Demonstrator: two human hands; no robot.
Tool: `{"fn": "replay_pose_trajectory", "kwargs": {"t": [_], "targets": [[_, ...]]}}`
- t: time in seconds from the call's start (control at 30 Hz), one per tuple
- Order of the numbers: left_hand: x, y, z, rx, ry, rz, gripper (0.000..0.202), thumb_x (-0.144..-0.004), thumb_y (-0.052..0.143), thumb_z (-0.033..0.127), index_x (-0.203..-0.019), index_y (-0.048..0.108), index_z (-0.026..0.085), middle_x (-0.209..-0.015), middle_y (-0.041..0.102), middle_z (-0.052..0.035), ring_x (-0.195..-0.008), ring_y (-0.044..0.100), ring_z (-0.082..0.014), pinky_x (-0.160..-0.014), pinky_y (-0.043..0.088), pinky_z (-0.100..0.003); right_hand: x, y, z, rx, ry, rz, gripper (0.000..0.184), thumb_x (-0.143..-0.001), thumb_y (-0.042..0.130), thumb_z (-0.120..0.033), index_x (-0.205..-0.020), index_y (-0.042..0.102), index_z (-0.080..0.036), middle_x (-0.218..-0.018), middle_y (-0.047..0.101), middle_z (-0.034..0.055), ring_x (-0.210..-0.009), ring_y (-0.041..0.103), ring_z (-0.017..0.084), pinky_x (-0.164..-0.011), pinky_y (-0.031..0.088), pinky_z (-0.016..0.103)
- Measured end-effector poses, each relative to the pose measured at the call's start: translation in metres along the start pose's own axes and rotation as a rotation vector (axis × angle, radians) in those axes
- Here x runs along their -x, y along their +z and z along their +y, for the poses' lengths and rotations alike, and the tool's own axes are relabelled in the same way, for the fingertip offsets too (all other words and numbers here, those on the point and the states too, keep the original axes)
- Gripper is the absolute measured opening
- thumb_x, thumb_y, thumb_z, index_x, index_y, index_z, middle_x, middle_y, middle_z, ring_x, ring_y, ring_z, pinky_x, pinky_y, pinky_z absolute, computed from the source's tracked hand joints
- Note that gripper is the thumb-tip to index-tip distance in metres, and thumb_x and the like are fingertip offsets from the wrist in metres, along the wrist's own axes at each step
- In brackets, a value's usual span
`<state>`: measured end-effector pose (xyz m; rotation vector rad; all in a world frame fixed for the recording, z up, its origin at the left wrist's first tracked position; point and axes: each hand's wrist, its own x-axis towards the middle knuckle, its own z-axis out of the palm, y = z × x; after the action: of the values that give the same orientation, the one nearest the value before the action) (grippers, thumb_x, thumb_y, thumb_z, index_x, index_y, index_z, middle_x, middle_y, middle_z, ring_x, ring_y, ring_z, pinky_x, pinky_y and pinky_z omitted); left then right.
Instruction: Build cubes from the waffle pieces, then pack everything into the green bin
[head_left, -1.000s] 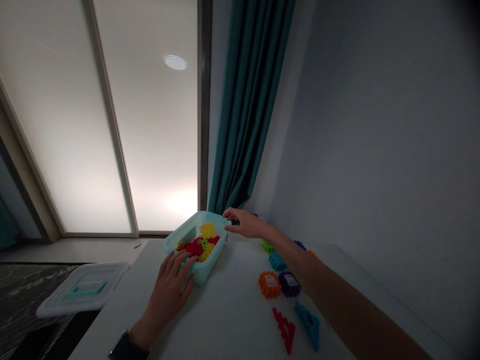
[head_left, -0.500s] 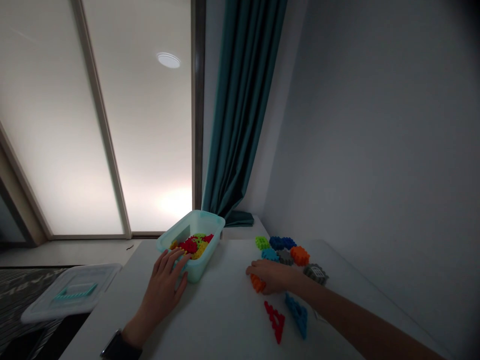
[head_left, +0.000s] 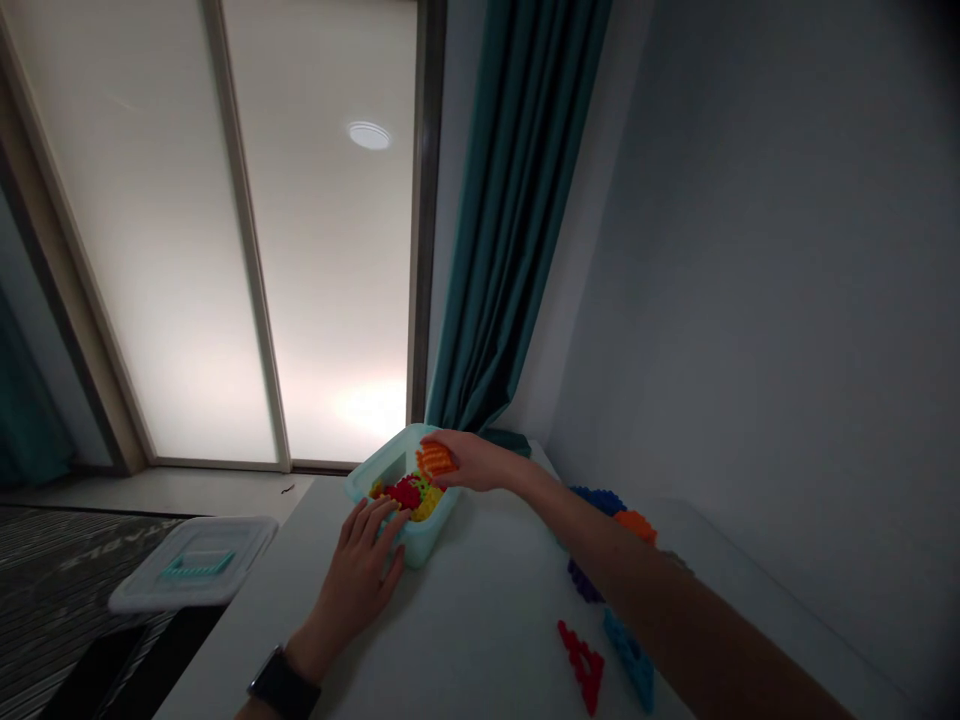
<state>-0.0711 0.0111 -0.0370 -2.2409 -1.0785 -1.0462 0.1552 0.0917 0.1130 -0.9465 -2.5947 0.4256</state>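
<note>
A pale teal plastic bin [head_left: 375, 467] stands on the white table [head_left: 480, 620], filled with red, yellow and green toy blocks. My left hand [head_left: 364, 572] lies flat against the bin's near end, fingers spread. My right hand [head_left: 469, 462] reaches over the bin's far rim and is closed on an orange block [head_left: 433, 459]. To the right of my forearm, loose blocks lie on the table: a blue one [head_left: 598, 497], an orange one [head_left: 636, 524], a purple one [head_left: 581, 583], a red triangle [head_left: 582, 664] and a blue triangle [head_left: 631, 660].
The bin's lid [head_left: 193, 575] with a teal handle rests on a lower surface left of the table. A teal curtain [head_left: 517, 220] hangs behind the bin. A grey wall runs along the right, frosted window panels at the left.
My right hand picked the orange block up from the table and carried it left over the bin. My left hand stayed on the bin's near end.
</note>
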Motion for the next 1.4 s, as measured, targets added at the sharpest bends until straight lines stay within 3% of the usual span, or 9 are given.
{"fn": "replay_pose_trajectory", "kwargs": {"t": [0.1,0.23,0.43,0.53,0.63,0.83,1.03,1.2,1.4], "targets": [[0.002,0.001,0.000,-0.011,0.007,0.005,0.040,-0.095,0.045,0.014,-0.134,0.052,0.018,-0.131,0.059,-0.0139,-0.130,0.049,-0.0289,-0.113,0.037,-0.052,-0.024,0.024,0.000,0.036,-0.053,0.038,0.065,-0.077,0.078,-0.020,-0.136,0.053,-0.021,-0.133,0.061,0.0105,-0.121,0.059,0.027,-0.106,0.046,0.042],[0.005,0.003,-0.004,-0.011,0.024,-0.013,0.042,-0.095,0.045,0.013,-0.136,0.050,0.018,-0.133,0.058,-0.0136,-0.131,0.047,-0.0287,-0.114,0.035,-0.052,-0.003,0.025,0.015,0.014,-0.009,0.062,0.061,-0.084,0.072,-0.024,-0.141,0.050,-0.022,-0.131,0.063,0.0119,-0.118,0.061,0.026,-0.102,0.048,0.042],[-0.002,-0.003,-0.001,0.003,0.053,-0.024,0.042,-0.096,0.047,0.016,-0.138,0.049,0.019,-0.135,0.058,-0.0128,-0.130,0.049,-0.0288,-0.114,0.033,-0.052,0.101,-0.011,0.056,0.124,0.283,-0.017,0.045,-0.092,0.058,-0.031,-0.135,0.057,-0.019,-0.130,0.064,0.0133,-0.118,0.060,0.029,-0.102,0.046,0.043],[-0.013,-0.009,0.021,0.080,0.116,-0.028,0.038,-0.095,0.047,0.014,-0.132,0.054,0.021,-0.133,0.059,-0.0118,-0.127,0.051,-0.0297,-0.111,0.036,-0.051,0.161,-0.014,0.073,0.165,0.443,-0.090,0.037,-0.089,0.057,-0.028,-0.124,0.066,-0.019,-0.124,0.067,0.0130,-0.117,0.060,0.030,-0.103,0.045,0.042],[-0.029,-0.004,0.057,0.260,0.166,-0.203,0.036,-0.094,0.047,0.015,-0.128,0.056,0.023,-0.118,0.066,-0.0085,-0.112,0.059,-0.0264,-0.102,0.044,-0.045,0.212,-0.004,0.083,0.158,0.558,-0.135,0.045,-0.084,0.062,-0.032,-0.128,0.064,-0.021,-0.129,0.064,0.0119,-0.119,0.059,0.031,-0.103,0.044,0.042],[-0.089,0.063,0.119,0.406,0.154,-0.572,0.037,-0.092,0.052,0.019,-0.128,0.055,0.024,-0.118,0.063,-0.0082,-0.109,0.059,-0.0272,-0.097,0.047,-0.043,0.249,0.033,0.083,0.156,0.629,-0.055,0.070,-0.077,0.071,-0.043,-0.141,0.052,-0.022,-0.134,0.058,0.0132,-0.123,0.055,0.033,-0.106,0.041,0.044],[-0.150,0.135,0.147,0.398,0.217,-0.757,0.058,-0.087,0.064,0.023,-0.141,0.045,0.024,-0.135,0.051,-0.0142,-0.125,0.050,-0.0336,-0.105,0.042,-0.047,0.237,0.068,0.067,0.353,0.759,0.065,0.052,-0.082,0.065,-0.042,-0.127,0.055,-0.019,-0.135,0.053,0.0181,-0.121,0.056,0.039,-0.099,0.044,0.051],[-0.161,0.165,0.156,0.433,0.290,-0.846,0.062,-0.081,0.074,0.027,-0.137,0.047,0.027,-0.128,0.057,-0.0114,-0.118,0.056,-0.0309,-0.101,0.047,-0.042,0.233,0.081,0.069,0.370,0.871,0.088,0.047,-0.082,0.065,-0.031,-0.125,0.049,-0.020,-0.127,0.058,0.0170,-0.115,0.061,0.037,-0.093,0.046,0.046],[-0.155,0.179,0.167,0.413,0.239,-0.843,0.049,-0.088,0.068,0.025,-0.130,0.044,0.026,-0.124,0.058,-0.0104,-0.114,0.058,-0.0296,-0.099,0.047,-0.042,0.234,0.087,0.077,0.271,0.874,0.123,0.044,-0.077,0.065,-0.019,-0.117,0.046,-0.023,-0.120,0.062,0.0126,-0.118,0.059,0.033,-0.094,0.046,0.040]]}}
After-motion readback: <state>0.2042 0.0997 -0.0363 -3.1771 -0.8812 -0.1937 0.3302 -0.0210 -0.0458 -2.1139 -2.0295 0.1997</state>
